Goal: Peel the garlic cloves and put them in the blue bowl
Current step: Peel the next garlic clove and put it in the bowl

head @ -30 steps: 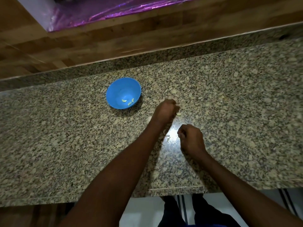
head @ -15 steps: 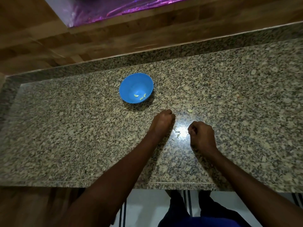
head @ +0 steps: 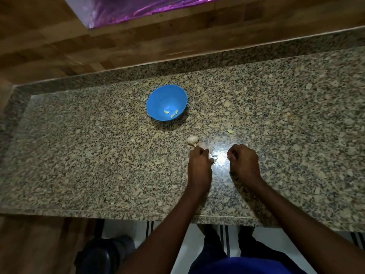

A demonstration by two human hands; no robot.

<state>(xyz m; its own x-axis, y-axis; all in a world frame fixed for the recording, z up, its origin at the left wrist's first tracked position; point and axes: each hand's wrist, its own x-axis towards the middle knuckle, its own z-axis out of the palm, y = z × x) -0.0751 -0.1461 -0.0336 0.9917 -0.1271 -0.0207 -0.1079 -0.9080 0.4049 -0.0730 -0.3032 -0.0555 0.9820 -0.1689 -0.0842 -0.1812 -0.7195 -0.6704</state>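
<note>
Granite counter (head: 98, 155), seen from above.

Blue bowl (head: 166, 102) sits toward the far edge, near the middle of the counter's length. Three peeled cloves (head: 171, 114) lie inside, on the near side of its floor.

Garlic bulb (head: 192, 140) rests on the counter between the bowl and the near edge, apart from the bowl. Its stem points toward the left hand (head: 199, 165).

Left hand lies knuckles up on the counter, just on the near side of the bulb. Fingers (head: 197, 150) curled under; the foremost knuckles are at the stem tip. Cannot tell whether they pinch the stem or only touch it.

Right hand (head: 244, 163) rests beside the left, a bright glare patch on the counter between them. Fingers curled into a loose fist, thumb tucked at the front. Whether anything is held inside is hidden.

Small pale skin scraps (head: 214, 157) lie in the glare patch, just beside the left hand.

One loose clove (head: 230, 131) lies on the counter farther toward the far edge than the right hand, well apart from the bowl.
</note>
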